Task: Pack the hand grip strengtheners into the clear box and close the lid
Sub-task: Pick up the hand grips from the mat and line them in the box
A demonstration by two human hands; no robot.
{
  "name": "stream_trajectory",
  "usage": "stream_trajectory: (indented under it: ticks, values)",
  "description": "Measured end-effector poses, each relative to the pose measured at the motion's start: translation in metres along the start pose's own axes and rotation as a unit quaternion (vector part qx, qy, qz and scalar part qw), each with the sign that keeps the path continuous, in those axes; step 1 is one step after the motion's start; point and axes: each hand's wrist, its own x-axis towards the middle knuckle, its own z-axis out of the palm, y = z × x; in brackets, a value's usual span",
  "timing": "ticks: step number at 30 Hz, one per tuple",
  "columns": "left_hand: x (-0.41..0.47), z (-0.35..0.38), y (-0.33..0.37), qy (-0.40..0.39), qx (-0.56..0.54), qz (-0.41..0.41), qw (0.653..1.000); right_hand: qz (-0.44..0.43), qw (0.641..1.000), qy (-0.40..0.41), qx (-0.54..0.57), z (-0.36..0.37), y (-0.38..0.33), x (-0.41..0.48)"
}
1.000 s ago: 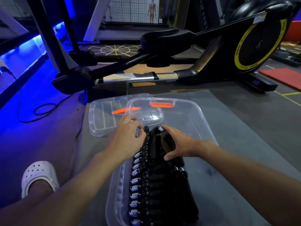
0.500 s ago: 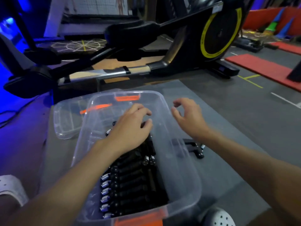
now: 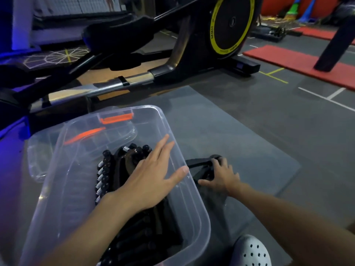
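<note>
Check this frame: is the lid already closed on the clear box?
No, the lid lies on the mat behind and left of the open clear box, while the left hand rests inside.

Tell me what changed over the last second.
The right hand left the box, reached right and closed on a loose strengthener on the mat. The left hand opened flat over the packed strengtheners. The clear box stays open, the lid behind it.

The left hand [image 3: 151,175] lies flat, palm down, fingers spread. The right hand [image 3: 221,176] reaches further right, fingers curled downward, forearm extended.
</note>
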Motion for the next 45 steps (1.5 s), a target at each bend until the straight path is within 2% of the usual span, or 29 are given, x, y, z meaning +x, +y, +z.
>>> stream_trajectory:
  ticks: [4,11,15,22,29,31,33,37,40,45]
  values:
    - [0.001,-0.002,0.000,-0.010,-0.019,-0.007,1.000,-0.003,1.000,0.006,-0.030,0.007,-0.004,0.009]
    - [-0.003,-0.007,0.004,-0.020,-0.039,-0.012,0.999,-0.075,0.994,0.042,0.061,0.009,-0.007,0.012]
    - [-0.004,-0.008,0.005,-0.028,-0.044,-0.015,0.999,-0.025,0.997,0.047,0.055,0.015,-0.006,0.010]
    - [-0.004,-0.009,0.007,-0.032,-0.056,-0.019,0.998,0.001,0.997,0.056,0.061,0.019,-0.015,0.018]
    - [-0.003,-0.008,0.006,-0.029,-0.045,-0.017,0.998,0.023,0.998,0.053,-0.006,0.021,-0.023,0.021]
    - [-0.002,-0.011,-0.001,-0.001,0.004,-0.003,1.000,0.028,0.998,0.050,-0.025,0.019,-0.024,0.024]
    - [-0.002,-0.022,-0.014,0.060,0.056,-0.004,0.997,0.028,0.998,0.029,-0.043,0.014,-0.024,0.026]
    - [-0.012,-0.053,-0.049,0.156,0.082,-0.073,0.982,0.029,0.998,-0.030,-0.038,0.002,-0.027,0.031]
    - [-0.025,-0.062,-0.067,0.168,0.124,-0.101,0.973,0.037,0.999,-0.026,-0.027,-0.001,-0.030,0.030]
    - [-0.040,-0.057,-0.079,0.140,0.162,-0.145,0.966,0.056,0.998,-0.001,-0.011,0.004,-0.029,0.015]
